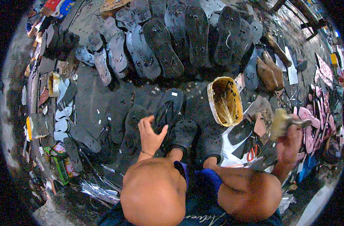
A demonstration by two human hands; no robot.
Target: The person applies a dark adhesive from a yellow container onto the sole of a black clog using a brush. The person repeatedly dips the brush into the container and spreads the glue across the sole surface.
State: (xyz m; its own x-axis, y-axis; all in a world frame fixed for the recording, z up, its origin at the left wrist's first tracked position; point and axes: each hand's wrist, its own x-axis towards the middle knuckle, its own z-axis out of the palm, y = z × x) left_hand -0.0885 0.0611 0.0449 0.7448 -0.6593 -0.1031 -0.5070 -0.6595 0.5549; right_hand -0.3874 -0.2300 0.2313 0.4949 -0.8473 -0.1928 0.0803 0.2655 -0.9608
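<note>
My left hand is over the ground with thumb and fingers apart, holding nothing I can see. Just beyond it lies a black flip-flop with a small white label on its footbed. A dark sole lies to the left of that hand. At the right, my right hand is raised and smeared by motion. It is closed on a tool with a pale yellow, blocky end; blur hides its exact kind. Between the hands stands an open tub with a yellowish, crusted rim and stringy residue inside.
Several dark soles lean in a row at the far side. Wooden shoe lasts lie right of them. Orange-handled scissors rest on white scrap. Pink straps pile up far right. My feet wear black clogs.
</note>
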